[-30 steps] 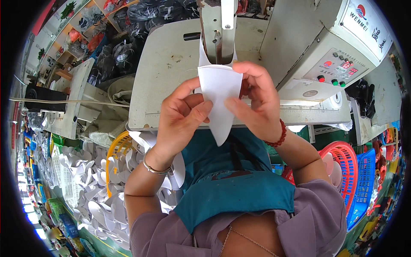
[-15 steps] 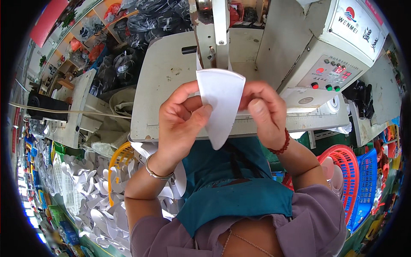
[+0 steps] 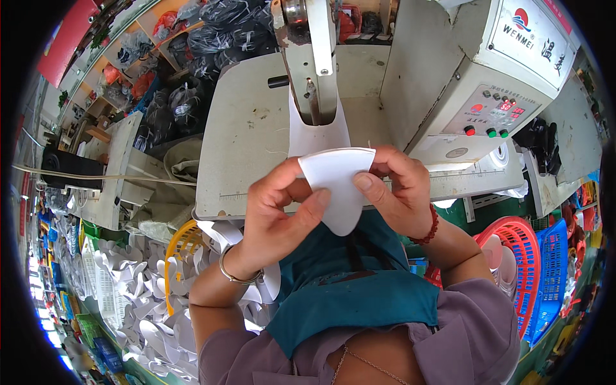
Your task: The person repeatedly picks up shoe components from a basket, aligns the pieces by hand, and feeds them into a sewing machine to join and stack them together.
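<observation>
A: Status on the hands?

B: Both closed on one part. My left hand (image 3: 282,212) pinches the left side of a smooth white tapered sheet piece (image 3: 342,208), thumb on the face toward me, fingers at the edge and behind. My right hand (image 3: 404,196) mirrors it, thumb near the top corner.

A: Where's the piece?

B: Held up between my thumbs, curved edge away from me, rounded tip toward my teal cloth apron (image 3: 353,308). Seen over the near edge of the cream tabletop with a ruled scale (image 3: 240,147), just my side of the narrow cream-painted metal machine arm (image 3: 300,77).

A: Anything on the arm?

B: A white flexible sheet (image 3: 319,138) shows on both sides of its lower end and runs behind what I hold. Can't tell if the two are joined.

A: Which step?

B: My read: evening up the curved edge by hand. Looks like a second layer behind that edge, not certain.

A: Next move calls for?

B: My judgement: equal pinch both sides, curved edge flat, no crease, fingertips clear of the arm. If the sheets are joined, a hard tug could skew the far one.
</observation>
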`<state>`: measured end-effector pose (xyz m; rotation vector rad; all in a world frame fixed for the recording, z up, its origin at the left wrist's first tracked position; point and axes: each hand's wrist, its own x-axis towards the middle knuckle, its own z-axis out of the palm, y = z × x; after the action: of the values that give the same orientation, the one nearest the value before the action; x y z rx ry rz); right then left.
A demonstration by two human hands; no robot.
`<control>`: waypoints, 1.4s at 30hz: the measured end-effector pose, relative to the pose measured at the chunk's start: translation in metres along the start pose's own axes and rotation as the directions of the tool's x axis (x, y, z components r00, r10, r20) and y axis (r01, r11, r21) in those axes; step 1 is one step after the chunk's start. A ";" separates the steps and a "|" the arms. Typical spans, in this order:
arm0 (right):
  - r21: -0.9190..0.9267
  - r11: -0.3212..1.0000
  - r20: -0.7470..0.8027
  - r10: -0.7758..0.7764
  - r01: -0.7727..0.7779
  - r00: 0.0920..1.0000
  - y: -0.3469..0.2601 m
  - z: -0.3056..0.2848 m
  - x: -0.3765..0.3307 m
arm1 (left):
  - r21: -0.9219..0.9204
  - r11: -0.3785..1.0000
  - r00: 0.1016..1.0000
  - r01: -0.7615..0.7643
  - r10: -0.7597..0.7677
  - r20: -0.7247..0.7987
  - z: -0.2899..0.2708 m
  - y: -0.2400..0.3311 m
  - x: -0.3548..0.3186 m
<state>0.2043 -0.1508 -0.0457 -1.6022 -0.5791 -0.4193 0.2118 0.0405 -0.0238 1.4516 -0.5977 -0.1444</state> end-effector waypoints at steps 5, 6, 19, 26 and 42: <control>0.331 0.931 0.109 0.124 -0.154 0.986 -0.019 -0.009 0.000 | -0.161 0.979 0.975 -0.126 0.152 0.164 -0.018 -0.002 -0.005; 0.430 0.879 0.134 0.166 -0.208 0.977 -0.023 -0.010 0.001 | -0.161 0.979 0.974 -0.127 0.153 0.164 -0.018 -0.001 0.000; 0.241 0.965 0.213 0.053 -0.105 0.976 -0.018 -0.003 0.038 | -0.198 0.978 0.986 0.067 -0.034 0.165 -0.015 -0.003 0.018; 0.329 0.887 0.193 0.273 -0.324 0.943 -0.018 -0.013 0.061 | -0.300 0.941 0.987 0.158 -0.139 0.084 -0.022 0.018 0.041; 0.497 0.868 -0.123 0.060 0.010 0.991 -0.002 -0.017 0.136 | -0.404 0.913 0.997 0.065 -0.048 0.052 -0.080 0.041 0.120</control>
<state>0.3133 -0.1506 0.0367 -1.0742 -0.5112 -0.3219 0.3400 0.0635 0.0504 1.0634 -0.5220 -0.3259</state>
